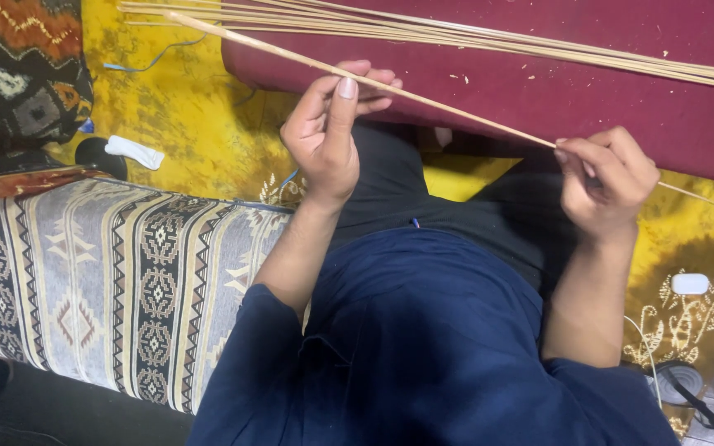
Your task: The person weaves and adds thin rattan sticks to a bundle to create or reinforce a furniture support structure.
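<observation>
A long thin bamboo strip [456, 111] runs slantwise from the upper left down to the right, over my lap. My left hand [328, 128] pinches it between thumb and fingers near its middle. My right hand [605, 177] grips it further down, fingers curled around it, and the strip's tail pokes out to the right past that hand. A bundle of several similar strips [539, 45] lies across a dark red cushion [621, 99] just beyond my hands. Small shavings dot the cushion.
A patterned woven cushion [126, 281] lies at my left. Yellow patterned cloth [192, 116] covers the floor. A black and white object [121, 153] rests on it at left; a small white device [690, 283] and a tape roll [675, 380] sit at right.
</observation>
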